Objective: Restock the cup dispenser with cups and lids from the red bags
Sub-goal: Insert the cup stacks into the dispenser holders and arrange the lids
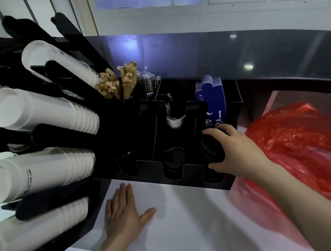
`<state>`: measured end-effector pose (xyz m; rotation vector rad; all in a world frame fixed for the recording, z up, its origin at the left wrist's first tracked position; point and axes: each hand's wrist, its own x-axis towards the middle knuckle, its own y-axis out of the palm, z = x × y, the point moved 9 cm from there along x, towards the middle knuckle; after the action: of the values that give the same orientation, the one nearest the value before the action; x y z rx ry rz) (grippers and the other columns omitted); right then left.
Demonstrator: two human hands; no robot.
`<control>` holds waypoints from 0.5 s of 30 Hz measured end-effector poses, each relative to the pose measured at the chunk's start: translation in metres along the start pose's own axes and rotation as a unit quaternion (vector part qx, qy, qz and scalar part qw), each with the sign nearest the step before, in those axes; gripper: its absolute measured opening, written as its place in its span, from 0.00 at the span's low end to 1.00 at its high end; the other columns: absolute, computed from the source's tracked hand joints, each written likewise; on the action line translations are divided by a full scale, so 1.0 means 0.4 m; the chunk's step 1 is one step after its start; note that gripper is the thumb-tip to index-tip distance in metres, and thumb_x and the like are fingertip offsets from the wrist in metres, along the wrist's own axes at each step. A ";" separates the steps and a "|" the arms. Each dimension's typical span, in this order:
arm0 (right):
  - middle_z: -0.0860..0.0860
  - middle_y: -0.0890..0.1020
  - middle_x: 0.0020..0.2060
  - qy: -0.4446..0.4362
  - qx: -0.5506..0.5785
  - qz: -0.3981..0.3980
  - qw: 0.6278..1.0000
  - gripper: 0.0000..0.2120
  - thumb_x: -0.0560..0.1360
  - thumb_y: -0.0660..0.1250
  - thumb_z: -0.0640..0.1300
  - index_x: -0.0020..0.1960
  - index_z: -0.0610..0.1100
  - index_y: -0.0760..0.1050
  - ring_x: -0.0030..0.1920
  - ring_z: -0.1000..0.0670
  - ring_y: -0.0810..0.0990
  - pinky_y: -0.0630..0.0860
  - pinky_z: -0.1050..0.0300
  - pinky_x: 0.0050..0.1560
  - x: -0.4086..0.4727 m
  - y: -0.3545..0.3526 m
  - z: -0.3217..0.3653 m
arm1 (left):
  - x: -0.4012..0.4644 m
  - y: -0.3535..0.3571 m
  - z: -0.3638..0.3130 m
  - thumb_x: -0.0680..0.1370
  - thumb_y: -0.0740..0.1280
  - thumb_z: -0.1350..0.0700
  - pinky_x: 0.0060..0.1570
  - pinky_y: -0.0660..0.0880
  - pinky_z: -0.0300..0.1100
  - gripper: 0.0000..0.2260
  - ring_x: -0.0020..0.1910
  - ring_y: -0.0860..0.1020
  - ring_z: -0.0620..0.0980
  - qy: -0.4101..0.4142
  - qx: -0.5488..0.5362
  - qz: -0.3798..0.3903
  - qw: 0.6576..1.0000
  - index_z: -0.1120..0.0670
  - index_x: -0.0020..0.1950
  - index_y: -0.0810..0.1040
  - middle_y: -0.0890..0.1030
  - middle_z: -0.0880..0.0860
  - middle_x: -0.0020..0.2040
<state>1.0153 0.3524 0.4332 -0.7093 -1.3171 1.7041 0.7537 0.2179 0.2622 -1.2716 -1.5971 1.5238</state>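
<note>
Head view. The cup dispenser [160, 126] was a black rack spanning the left and centre of the frame. Four sloping stacks of white cups [42, 109] projected from its upper-left section. Its lower front edge carried three notched round slots. The middle slot held black lids [173, 157]. The right slot held a stack of black lids [211, 148]. Behind the slots stood brown stirrers [119, 82] and blue sleeves [211, 99].

The red bag [308, 140] lay crumpled at the right of the frame, just beside the dispenser and behind the right forearm.

The right hand [235, 148], at centre right, gripped the stack of black lids in the right slot, fingers curled over its top and thumb under its near side. The left hand [124, 212], at lower centre, rested flat and spread on the white counter [188, 221], just in front of the dispenser, holding nothing.
</note>
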 end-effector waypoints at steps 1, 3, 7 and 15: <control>0.49 0.64 0.71 -0.001 0.016 -0.010 1.000 0.42 0.62 0.76 0.51 0.72 0.58 0.61 0.65 0.42 0.70 0.74 0.47 0.61 -0.003 -0.006 -0.003 | 0.000 0.001 0.001 0.58 0.37 0.24 0.74 0.38 0.48 0.54 0.77 0.39 0.49 0.000 -0.001 0.000 1.000 0.53 0.77 0.36 0.37 0.52 0.78; 0.49 0.64 0.70 -0.006 0.038 -0.025 0.999 0.41 0.62 0.76 0.50 0.72 0.57 0.62 0.65 0.42 0.70 0.73 0.48 0.62 -0.008 -0.016 -0.004 | 0.000 0.001 0.001 0.58 0.37 0.24 0.74 0.38 0.48 0.54 0.77 0.39 0.49 0.001 0.001 0.000 1.000 0.53 0.77 0.36 0.37 0.52 0.78; 0.49 0.65 0.70 -0.014 0.063 -0.039 0.997 0.41 0.62 0.76 0.49 0.72 0.56 0.64 0.65 0.43 0.70 0.72 0.48 0.63 -0.018 -0.030 -0.001 | 0.001 0.000 0.002 0.59 0.37 0.23 0.74 0.38 0.48 0.53 0.77 0.40 0.49 -0.002 0.004 -0.002 1.000 0.53 0.77 0.36 0.37 0.52 0.78; 0.53 0.66 0.68 -0.024 0.123 -0.086 0.988 0.40 0.62 0.77 0.49 0.71 0.56 0.65 0.64 0.49 0.71 0.67 0.62 0.57 -0.033 -0.071 0.026 | -0.009 -0.007 -0.009 0.73 0.54 0.28 0.74 0.38 0.48 0.46 0.77 0.40 0.49 0.007 -0.007 0.003 1.000 0.54 0.77 0.36 0.37 0.53 0.78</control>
<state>1.0210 0.3383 0.4625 -0.4022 -1.1399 1.7126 0.7576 0.2166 0.2663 -1.2932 -1.5998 1.5077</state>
